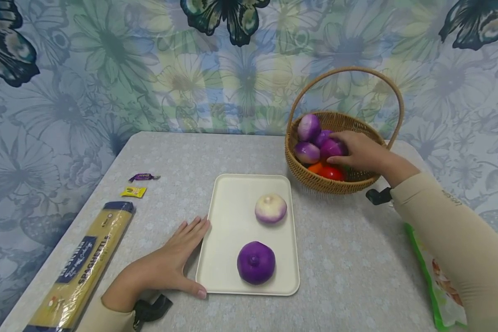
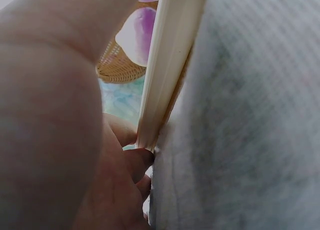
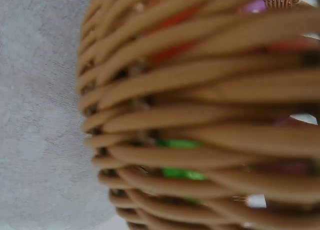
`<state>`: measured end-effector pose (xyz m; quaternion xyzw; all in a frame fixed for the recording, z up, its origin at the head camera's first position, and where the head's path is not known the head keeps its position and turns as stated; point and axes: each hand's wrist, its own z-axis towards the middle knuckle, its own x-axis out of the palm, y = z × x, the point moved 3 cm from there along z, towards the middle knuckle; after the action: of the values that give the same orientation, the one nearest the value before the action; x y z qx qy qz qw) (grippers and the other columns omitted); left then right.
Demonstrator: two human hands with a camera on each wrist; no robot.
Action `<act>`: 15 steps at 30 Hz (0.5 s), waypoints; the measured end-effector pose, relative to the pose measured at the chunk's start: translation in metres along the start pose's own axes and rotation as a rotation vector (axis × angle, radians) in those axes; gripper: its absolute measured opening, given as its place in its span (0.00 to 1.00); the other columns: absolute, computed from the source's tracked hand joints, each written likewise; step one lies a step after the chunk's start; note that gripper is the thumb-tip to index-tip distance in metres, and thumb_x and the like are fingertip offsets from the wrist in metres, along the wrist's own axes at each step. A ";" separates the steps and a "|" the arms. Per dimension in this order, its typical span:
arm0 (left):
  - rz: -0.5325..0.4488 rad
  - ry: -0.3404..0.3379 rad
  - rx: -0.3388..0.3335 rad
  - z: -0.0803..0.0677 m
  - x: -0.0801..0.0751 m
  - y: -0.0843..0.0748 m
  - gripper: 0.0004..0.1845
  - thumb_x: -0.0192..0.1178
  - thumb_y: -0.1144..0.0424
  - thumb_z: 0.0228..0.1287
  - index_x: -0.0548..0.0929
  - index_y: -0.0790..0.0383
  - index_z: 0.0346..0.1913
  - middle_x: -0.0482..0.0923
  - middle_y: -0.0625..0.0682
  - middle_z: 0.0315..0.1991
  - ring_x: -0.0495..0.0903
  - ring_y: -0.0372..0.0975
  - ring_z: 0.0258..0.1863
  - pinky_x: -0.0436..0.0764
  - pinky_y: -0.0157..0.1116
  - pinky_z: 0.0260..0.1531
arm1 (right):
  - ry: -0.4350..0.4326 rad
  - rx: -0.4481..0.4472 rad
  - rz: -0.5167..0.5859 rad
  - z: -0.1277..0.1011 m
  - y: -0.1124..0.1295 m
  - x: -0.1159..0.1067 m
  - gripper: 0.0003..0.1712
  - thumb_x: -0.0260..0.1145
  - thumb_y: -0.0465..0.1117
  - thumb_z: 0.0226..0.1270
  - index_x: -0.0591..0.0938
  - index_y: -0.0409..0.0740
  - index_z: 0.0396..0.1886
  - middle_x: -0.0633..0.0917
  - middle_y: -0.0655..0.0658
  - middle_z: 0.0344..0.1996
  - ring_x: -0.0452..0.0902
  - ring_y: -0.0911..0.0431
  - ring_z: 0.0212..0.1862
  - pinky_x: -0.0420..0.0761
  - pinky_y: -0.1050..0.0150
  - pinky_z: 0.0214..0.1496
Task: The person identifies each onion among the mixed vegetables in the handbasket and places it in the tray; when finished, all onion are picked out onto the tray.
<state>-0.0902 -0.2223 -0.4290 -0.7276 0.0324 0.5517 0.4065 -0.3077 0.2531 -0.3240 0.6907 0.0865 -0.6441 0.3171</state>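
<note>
Two onions already lie on the cream tray [image 1: 232,230]: a pale, purple-tinged one [image 1: 270,208] toward the far end and a deep purple one [image 1: 256,262] nearer the person, apart from each other. That much of the moving from basket to tray looks done, judging from how things lie.

The right hand [image 1: 358,151] is inside the wicker basket [image 1: 328,184], fingers curled over a purple onion [image 1: 331,148] — a grasp that seems to be closing or just closed, though the onion is not lifted out; it sits among the others. Just beyond the fingertips are two more pale-and-purple onions [image 1: 308,127] [image 1: 307,152], and below the hand something red [image 1: 331,173] and something orange [image 1: 315,168]. So at least three onions remain in the basket, the grasped one included. The right wrist view shows only the basket's woven wall [image 3: 200,115] close up, with red and green showing through the gaps.

The left hand [image 1: 170,265] lies flat on the table [image 1: 357,258], fingers straight and relaxed, with thumb and fingertips against the tray's near-left edge — steadying it, not gripping. The left wrist view shows the tray rim [image 2: 170,65] right beside the thumb.

Left of that hand lie a pack of spaghetti [image 1: 83,267] and, further out, two small wrapped sweets [image 1: 133,192] [image 1: 143,177]. A green-edged bag [image 1: 435,286] sits under the right forearm.
</note>
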 end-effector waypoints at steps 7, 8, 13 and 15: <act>0.004 -0.004 0.003 0.000 0.000 0.000 0.81 0.76 0.23 0.39 0.44 0.67 0.85 0.39 0.60 0.85 0.36 0.56 0.83 0.32 0.53 0.79 | -0.025 -0.021 0.028 0.002 0.004 -0.007 0.41 0.76 0.46 0.71 0.70 0.33 0.76 0.79 0.33 0.64 0.77 0.39 0.61 0.77 0.38 0.64; 0.006 -0.005 0.004 0.000 0.000 0.001 0.82 0.76 0.23 0.39 0.44 0.67 0.85 0.39 0.60 0.85 0.36 0.56 0.83 0.32 0.53 0.79 | -0.026 -0.020 0.033 0.003 0.005 -0.008 0.41 0.76 0.46 0.71 0.70 0.33 0.76 0.79 0.33 0.64 0.77 0.39 0.60 0.78 0.38 0.63; 0.008 -0.004 0.007 0.001 0.000 0.001 0.82 0.77 0.23 0.39 0.44 0.67 0.85 0.39 0.60 0.85 0.36 0.56 0.83 0.32 0.53 0.79 | -0.046 -0.036 0.043 0.004 0.012 -0.011 0.41 0.76 0.45 0.71 0.71 0.33 0.76 0.78 0.33 0.64 0.77 0.40 0.61 0.77 0.38 0.63; 0.007 -0.003 0.005 0.001 0.000 0.001 0.82 0.76 0.23 0.39 0.44 0.68 0.85 0.39 0.60 0.85 0.36 0.56 0.83 0.32 0.52 0.79 | -0.055 -0.056 0.040 0.005 0.017 -0.012 0.41 0.76 0.45 0.71 0.71 0.33 0.76 0.78 0.33 0.65 0.76 0.39 0.62 0.77 0.38 0.64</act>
<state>-0.0912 -0.2220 -0.4298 -0.7255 0.0357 0.5543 0.4065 -0.3053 0.2409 -0.3067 0.6652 0.0822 -0.6537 0.3513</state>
